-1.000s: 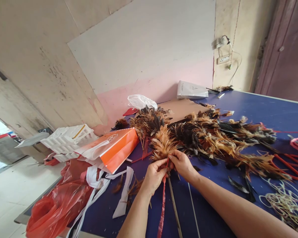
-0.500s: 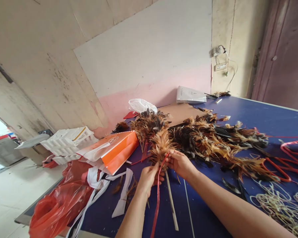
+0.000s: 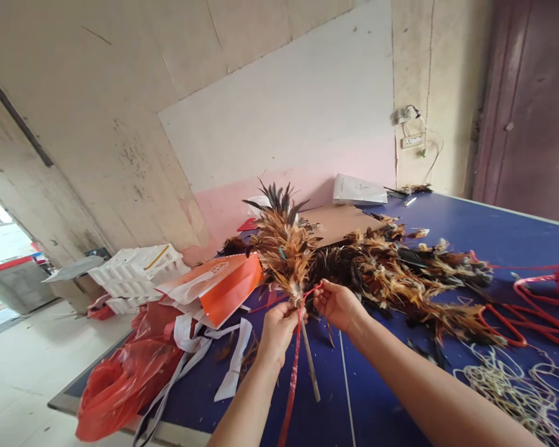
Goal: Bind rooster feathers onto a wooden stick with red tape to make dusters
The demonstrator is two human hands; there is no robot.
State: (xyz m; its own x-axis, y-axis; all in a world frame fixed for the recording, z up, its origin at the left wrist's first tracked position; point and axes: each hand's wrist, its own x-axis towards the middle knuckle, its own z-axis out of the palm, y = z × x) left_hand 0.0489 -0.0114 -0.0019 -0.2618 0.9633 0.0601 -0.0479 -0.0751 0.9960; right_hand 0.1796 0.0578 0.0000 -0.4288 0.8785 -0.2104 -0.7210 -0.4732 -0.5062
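A feather duster (image 3: 284, 245) of brown and black feathers points up and away from me over the blue table. Its thin wooden stick (image 3: 311, 363) slants down toward me. My left hand (image 3: 279, 329) is closed around the base of the feathers, where they meet the stick. A red plastic ribbon (image 3: 293, 385) runs from this spot down toward the table's front edge. My right hand (image 3: 338, 304) pinches the short end of the ribbon just to the right, pulled out from the feather base.
Strips of loose feathers (image 3: 386, 267) lie to the right, beside red cord (image 3: 522, 310) and a tangle of pale string (image 3: 503, 385). An orange paper bag (image 3: 233, 288), a red plastic bag (image 3: 125, 379) and white straps (image 3: 235, 366) are at left. Cardboard (image 3: 340, 220) lies behind.
The feather duster has been raised and tilted upward, so its dark tip shows higher. My right hand has drawn the ribbon end away from the feather base. The view has shifted slightly.
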